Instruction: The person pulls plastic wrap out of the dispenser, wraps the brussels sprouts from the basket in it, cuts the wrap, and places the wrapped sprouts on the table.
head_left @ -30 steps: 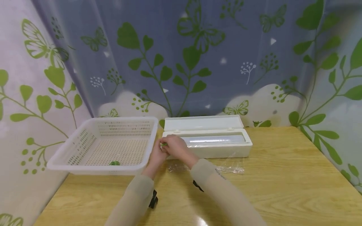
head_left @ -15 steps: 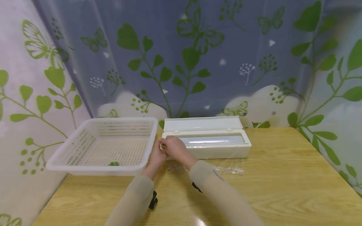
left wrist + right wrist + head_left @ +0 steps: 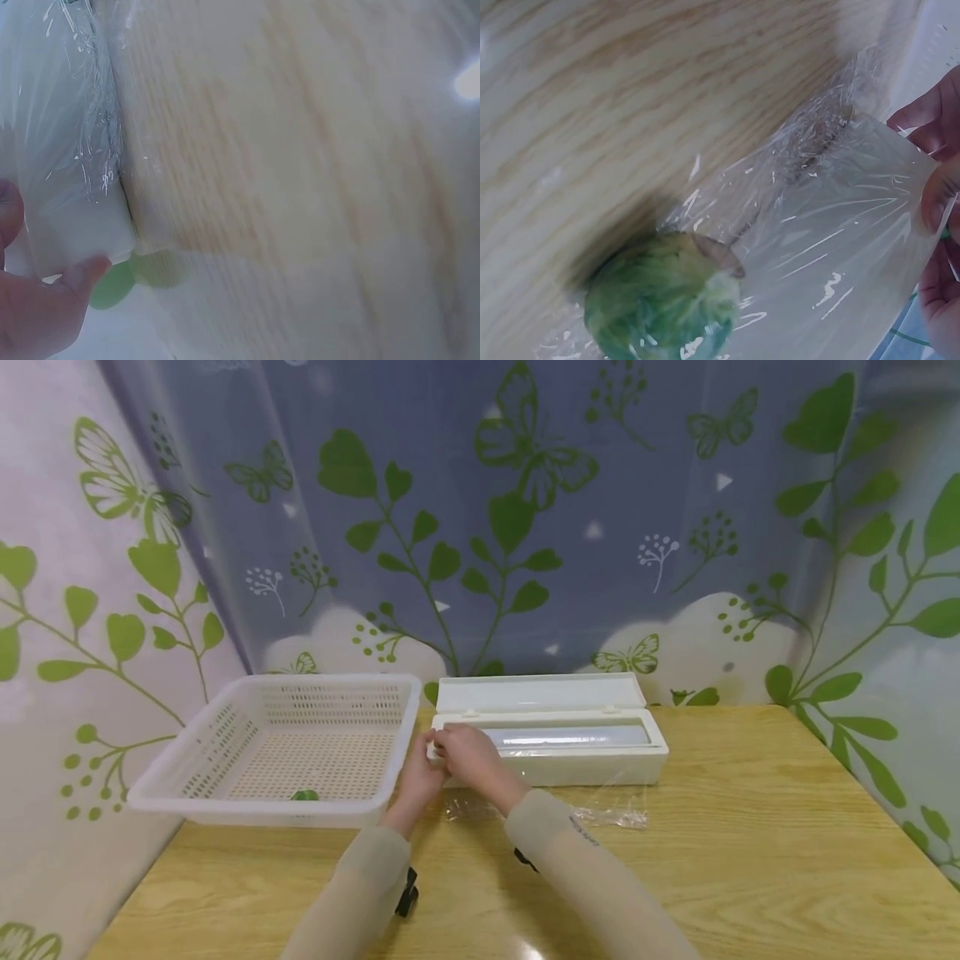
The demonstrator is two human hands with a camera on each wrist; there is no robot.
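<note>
Patterned curtain, with green leaves and butterflies, closing the far side of a wood-grain table. At left stands a white perforated basket. Two pale sleeves reach in from the near side. Right of the basket, a long white box lies crosswise, its lid raised at the far side; a film roll lies inside. Clear film drapes over the box's near wall onto the table.

The right hand covers the box's near left part; its fingers are curled, thumb and fingertips pinching film drawn taut. The left hand, between basket and box, touches the box's left end; whether its fingers clamp there cannot be told. A round green vegetable rests on the table beside the box's near wall, film over it; in the head view the right arm blocks it. A small green piece lies in the basket, partly masked by the near rim.
</note>
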